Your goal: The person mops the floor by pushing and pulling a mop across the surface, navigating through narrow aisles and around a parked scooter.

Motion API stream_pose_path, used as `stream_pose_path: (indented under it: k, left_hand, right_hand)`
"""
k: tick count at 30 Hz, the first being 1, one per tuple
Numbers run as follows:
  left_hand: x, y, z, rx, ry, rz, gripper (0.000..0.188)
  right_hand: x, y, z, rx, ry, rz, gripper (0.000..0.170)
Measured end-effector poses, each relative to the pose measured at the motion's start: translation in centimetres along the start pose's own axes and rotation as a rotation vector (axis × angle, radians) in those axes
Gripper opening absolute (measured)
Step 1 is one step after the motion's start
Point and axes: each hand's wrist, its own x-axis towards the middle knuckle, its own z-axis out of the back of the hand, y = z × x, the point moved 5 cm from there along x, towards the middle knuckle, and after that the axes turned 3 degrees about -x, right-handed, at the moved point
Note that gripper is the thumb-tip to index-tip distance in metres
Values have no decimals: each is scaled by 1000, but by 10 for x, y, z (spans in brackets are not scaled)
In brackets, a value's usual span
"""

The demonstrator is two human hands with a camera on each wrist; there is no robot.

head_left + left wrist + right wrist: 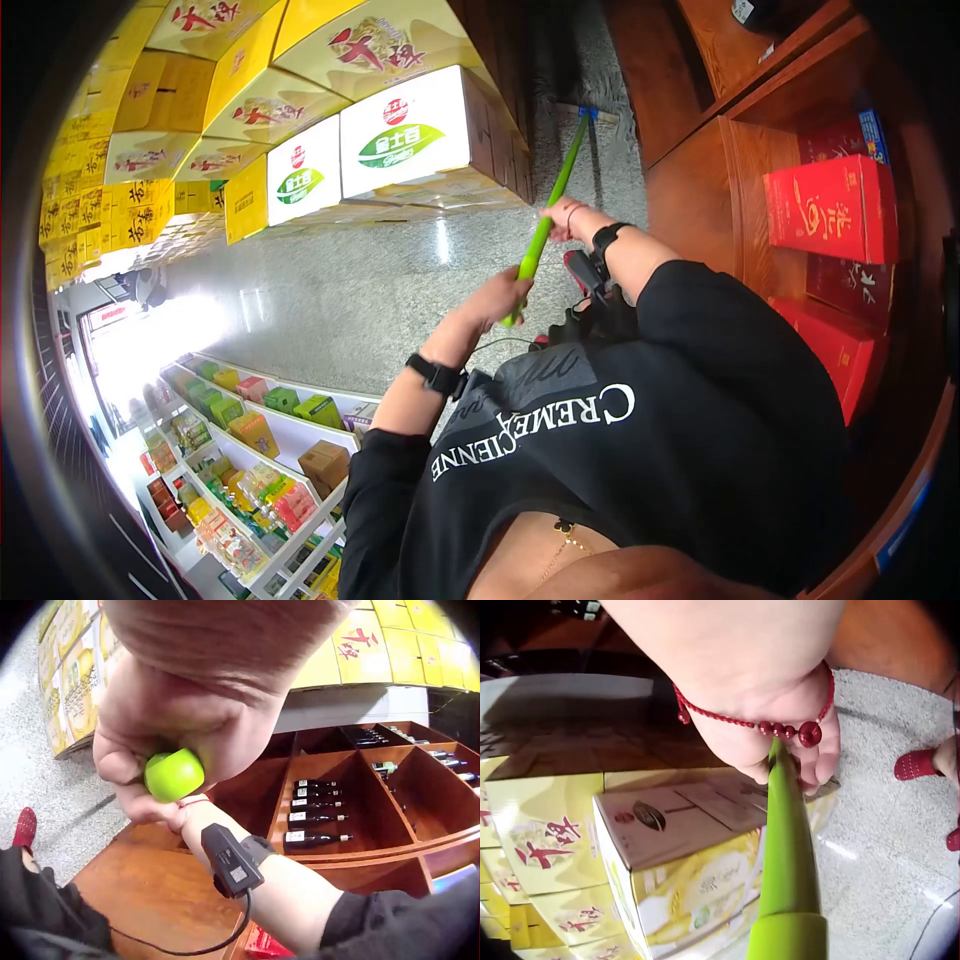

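Observation:
A mop with a long bright green handle [566, 172] slants away from me across the floor. Its far end has a blue joint [588, 113] and a thin, pale crosswise head, small in the head view. My left hand [503, 297] grips the handle near its top; in the left wrist view the rounded green end [174, 775] pokes out of the curled fingers. Farther down the shaft, my right hand [568, 219], wearing a red beaded bracelet [785, 730], holds it too. In the right wrist view, the handle [787, 855] runs up to that hand, and some fingers are hidden.
Stacked yellow and white cartons [405, 135] border the floor [330, 290] on the left. A brown wooden cabinet [690, 190] with red boxes [832, 212] stands at the right. Wine bottles [311, 819] lie in its compartments. White shelves of packaged goods [290, 440] are at lower left.

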Motion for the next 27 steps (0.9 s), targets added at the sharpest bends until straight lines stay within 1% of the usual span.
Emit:
stream_pose_path:
  k: [1,2,3,5,7,10,11,12,14,15,16,17,18,20,21,22,24,25,27]
  left_hand:
    - [15,-18,-1,-3,5,1,30]
    - [29,-37,-1,-26,-4,-45,29]
    - [39,-53,0,-51,-14,-89,28]
    - [55,-81,3,-78,-15,-84,28]
    - [63,-92,6,-102,-24,-85,29]
    - [62,-93,9,-95,-16,-64,30]
    - [59,-86,7,-58,-19,-70,30]
    - [57,-76,5,-20,-23,-77,30]
    - [53,-45,1,67,-48,-50,30]
    - [44,-31,-3,60,-49,-42,31]
    - [35,-14,-6,53,-51,-36,32]
    - [23,2,-9,52,-54,-34,32]
    - [8,20,-12,48,-53,-18,33]
    - [-24,58,-17,38,-57,-2,33]
    - [-41,79,-21,29,-57,13,35]
    - [-59,99,-24,20,-60,24,37]
    - [-97,139,-36,5,-77,45,39]
    - [-116,159,-42,1,-86,67,41]
    - [-152,200,-57,-58,-114,83,42]
  right_hand:
    - [0,16,20,5,-51,10,27]
    - [1,30,38,9,-99,19,27]
    - [10,42,54,-37,-103,25,26]
    - [17,61,78,-72,-97,37,25]
    - [25,70,87,-62,-90,49,26]
    - [8,77,84,-75,-99,62,26]
    - [23,67,79,-128,-114,69,33]
    - [23,62,73,-126,-111,71,33]
    - [21,46,51,-236,-33,39,28]
    - [15,36,37,-211,-4,17,30]
    - [10,27,23,-241,36,17,34]
    - [9,14,6,-306,34,25,35]
    - [2,4,-11,-371,32,35,37]
    - [-23,-18,-48,-457,88,26,37]
    - [-30,-32,-69,-511,152,12,37]
    - [-31,-48,-92,-569,217,43,38]
    - [-58,-76,-133,-568,315,56,44]
    - [-72,-89,-153,-577,318,60,44]
    - [-102,-120,-194,-594,384,44,45]
